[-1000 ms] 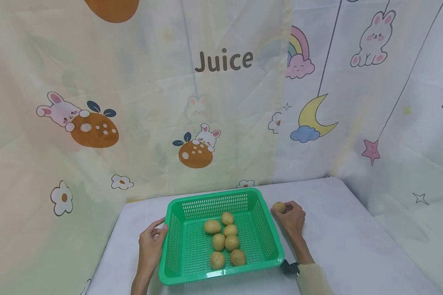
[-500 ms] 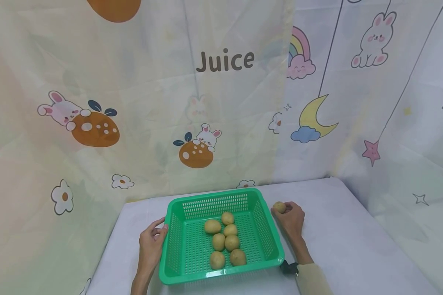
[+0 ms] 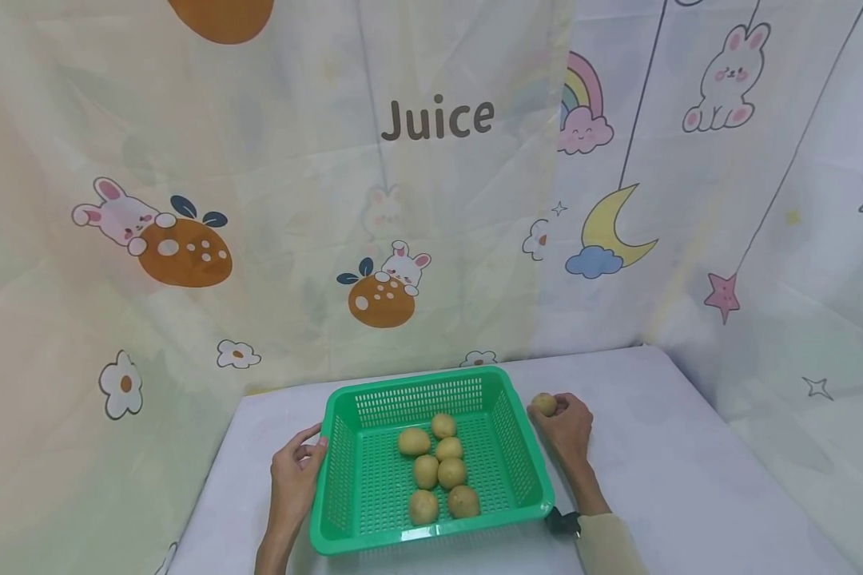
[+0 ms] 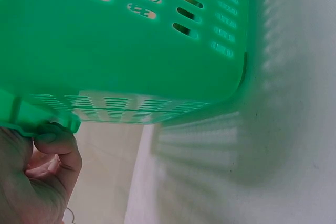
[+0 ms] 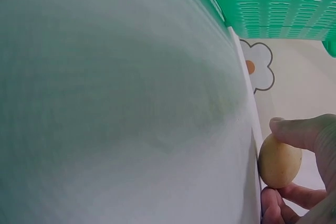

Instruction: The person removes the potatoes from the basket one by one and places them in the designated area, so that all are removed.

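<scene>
A green plastic basket [image 3: 374, 495] with slotted walls stands on the table, and several potatoes [image 3: 451, 473] lie inside it, mostly toward its middle and right. My left hand [image 3: 292, 479] grips the basket's left rim; in the left wrist view the thumb and curled fingers pinch the rim's edge [image 4: 23, 128]. Just outside the basket's right side, my right hand [image 3: 571, 427] holds a single potato [image 3: 543, 404]. The right wrist view shows this potato [image 5: 280, 162] between thumb and fingers, close to the tabletop.
White cloth covers the table [image 3: 690, 479]. A patterned curtain [image 3: 288, 200] hangs behind it and along the right side. Beside the basket's near right corner, a black device [image 3: 564, 522] sits at the right wrist, near a light sleeve [image 3: 610, 545].
</scene>
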Demonstrator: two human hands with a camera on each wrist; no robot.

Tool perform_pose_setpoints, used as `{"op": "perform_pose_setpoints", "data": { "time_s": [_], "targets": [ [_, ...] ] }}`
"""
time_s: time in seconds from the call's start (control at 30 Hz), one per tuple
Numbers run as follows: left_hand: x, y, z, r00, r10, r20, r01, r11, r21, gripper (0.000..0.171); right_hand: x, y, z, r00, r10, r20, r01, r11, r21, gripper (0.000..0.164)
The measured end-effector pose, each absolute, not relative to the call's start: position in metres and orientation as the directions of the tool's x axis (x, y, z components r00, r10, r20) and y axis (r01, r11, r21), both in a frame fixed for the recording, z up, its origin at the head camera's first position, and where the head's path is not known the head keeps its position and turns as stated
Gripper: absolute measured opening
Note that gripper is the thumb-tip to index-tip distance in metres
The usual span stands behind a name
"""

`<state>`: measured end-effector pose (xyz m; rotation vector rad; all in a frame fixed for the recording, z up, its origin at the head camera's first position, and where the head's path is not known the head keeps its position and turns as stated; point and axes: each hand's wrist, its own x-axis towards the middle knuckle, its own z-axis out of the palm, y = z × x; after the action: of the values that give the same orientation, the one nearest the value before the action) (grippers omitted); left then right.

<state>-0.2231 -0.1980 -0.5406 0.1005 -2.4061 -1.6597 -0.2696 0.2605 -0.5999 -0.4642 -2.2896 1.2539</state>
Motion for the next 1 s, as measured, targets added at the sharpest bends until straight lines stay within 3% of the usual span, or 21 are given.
{"op": "perform_pose_setpoints", "data": {
  "time_s": [0.7,1.0],
  "targets": [
    [-0.2235,-0.1978,-0.5405,-0.973,-0.182,0.139,0.067,0.356,0.932,0.037,-0.2659,0.2576,-0.5957,-0.845,0.499,0.192,0.112,0.515,-0.850,0.060],
    [-0.2237,-0.1988,-0.5420,-0.974,-0.176,0.144,0.076,0.349,0.934,0.036,-0.2677,0.2586,-0.5977,-0.840,0.503,0.204,0.107,0.522,-0.846,0.058]
  ]
}}
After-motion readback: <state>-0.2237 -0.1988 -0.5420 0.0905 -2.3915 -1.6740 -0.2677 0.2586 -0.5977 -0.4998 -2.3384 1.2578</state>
